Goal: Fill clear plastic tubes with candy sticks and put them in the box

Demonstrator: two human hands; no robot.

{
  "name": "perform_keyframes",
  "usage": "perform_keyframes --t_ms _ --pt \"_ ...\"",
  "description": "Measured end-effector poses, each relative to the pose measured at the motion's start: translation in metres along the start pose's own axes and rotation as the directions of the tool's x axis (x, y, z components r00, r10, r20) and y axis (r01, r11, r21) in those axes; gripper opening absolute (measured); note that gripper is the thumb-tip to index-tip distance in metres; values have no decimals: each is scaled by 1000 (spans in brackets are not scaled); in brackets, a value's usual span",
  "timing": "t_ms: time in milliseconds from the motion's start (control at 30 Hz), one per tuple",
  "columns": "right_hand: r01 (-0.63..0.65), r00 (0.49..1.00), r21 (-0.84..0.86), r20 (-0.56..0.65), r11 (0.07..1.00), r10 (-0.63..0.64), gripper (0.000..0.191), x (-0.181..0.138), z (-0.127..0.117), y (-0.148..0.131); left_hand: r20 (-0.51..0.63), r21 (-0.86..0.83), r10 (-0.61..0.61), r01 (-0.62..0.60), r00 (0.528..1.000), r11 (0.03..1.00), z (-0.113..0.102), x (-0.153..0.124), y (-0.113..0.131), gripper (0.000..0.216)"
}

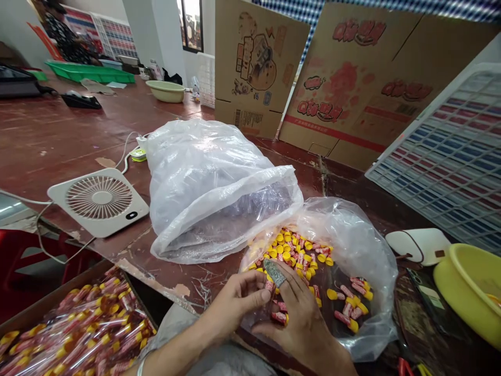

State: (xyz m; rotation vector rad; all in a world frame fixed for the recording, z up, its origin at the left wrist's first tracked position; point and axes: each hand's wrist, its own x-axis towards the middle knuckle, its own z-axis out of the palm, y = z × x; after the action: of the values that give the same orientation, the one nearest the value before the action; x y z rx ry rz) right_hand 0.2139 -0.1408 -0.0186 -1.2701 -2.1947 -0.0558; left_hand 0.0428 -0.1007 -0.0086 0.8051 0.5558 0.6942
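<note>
Small pink-patterned tubes with yellow caps [287,256] lie loose on an open clear plastic bag [344,230]. My left hand [235,303] is at the near left edge of the pile, thumb and fingers curled round a small pink tube [269,285] that is partly hidden. Over the pile, my right hand [299,316] has its fingers stretched forward and its thumb apart, with grey tape [274,272] wrapped round one finger. Whether its fingertips touch a piece is hidden. A smaller group of capped tubes [352,305] lies to the right.
A large translucent sack [203,162] lies ahead, its mouth toward me. A box at lower left holds filled clear tubes [94,334]. Around are a fan [102,197], a yellow basin [465,292], a phone [428,297], cardboard [344,120] and a white crate [442,151]. A person [70,42] sits far left.
</note>
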Motion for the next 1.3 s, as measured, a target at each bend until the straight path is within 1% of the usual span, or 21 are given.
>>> perform_keyframes --t_ms 133,200,267,333,400,433,467,500,533,567,600,633,700,767,833,933,1000,1033,1133,1200,1300 --pt "-6 992 -28 -127 1000 3 41 6 5 -3 15 -25 -28 28 1000 999 4 5 2 38" --pt "-2 986 -32 -164 999 -3 33 10 7 -5 16 -17 -48 48 999 999 5 8 1 37" --pt "3 988 -7 -155 1000 -4 36 12 6 -5 43 -10 -76 77 996 997 6 11 2 37" --pt "-19 996 28 -86 999 21 50 12 -1 -1 88 44 -78 74 993 996 4 19 7 35" --pt "-125 992 23 -26 992 125 72 9 -13 12 71 257 -8 -11 997 966 -3 33 20 29" --pt "-207 978 -9 -33 978 207 76 5 -20 22 16 442 65 -65 998 895 -8 43 28 23" --pt "-299 954 -56 -58 953 296 74 -1 -27 33 -50 638 163 -94 985 764 -15 55 37 17" --pt "-380 924 -117 -94 917 371 62 -8 -33 45 -104 798 272 -84 957 597 -22 69 46 14" --pt "-440 898 -188 -107 878 426 46 -16 -39 56 -142 906 376 -33 916 423 -29 84 55 14" --pt "-470 881 -264 -81 843 466 31 -24 -44 65 -157 944 435 5 887 329 -37 99 61 15" --pt "-477 866 -330 -22 815 499 21 -33 -47 73 -163 961 468 33 869 273 -43 115 66 15" --pt "-468 847 -381 63 797 527 15 -41 -49 78 -169 968 482 52 860 246 -48 129 68 16" --pt "-439 788 -439 231 784 571 9 -53 -47 81 -179 970 481 74 858 230 -56 152 67 21" --pt "-431 735 -460 321 777 597 6 -61 -40 78 -184 973 473 89 862 215 -60 163 63 25" --pt "-444 710 -479 328 758 623 15 -65 -31 75 -167 975 460 77 872 209 -61 163 59 27" --pt "-472 700 -496 291 729 652 29 -69 -21 74 -116 977 439 24 891 210 -60 144 58 28" --pt "-471 704 -505 280 723 653 26 -73 -19 75 -68 969 399 -35 915 245 -58 120 60 29" --pt "-457 712 -508 283 730 643 23 -75 -19 76 -40 954 369 -74 929 289 -56 106 60 29" --pt "-387 755 -495 313 778 576 20 -81 -22 81 29 857 261 -159 965 491 -50 64 57 30" --pt "-364 783 -462 318 809 534 19 -84 -25 85 41 786 200 -155 979 598 -46 42 52 31" --pt "-432 833 -329 210 840 511 12 -82 -30 86 66 739 136 -140 988 659 -40 23 41 29"
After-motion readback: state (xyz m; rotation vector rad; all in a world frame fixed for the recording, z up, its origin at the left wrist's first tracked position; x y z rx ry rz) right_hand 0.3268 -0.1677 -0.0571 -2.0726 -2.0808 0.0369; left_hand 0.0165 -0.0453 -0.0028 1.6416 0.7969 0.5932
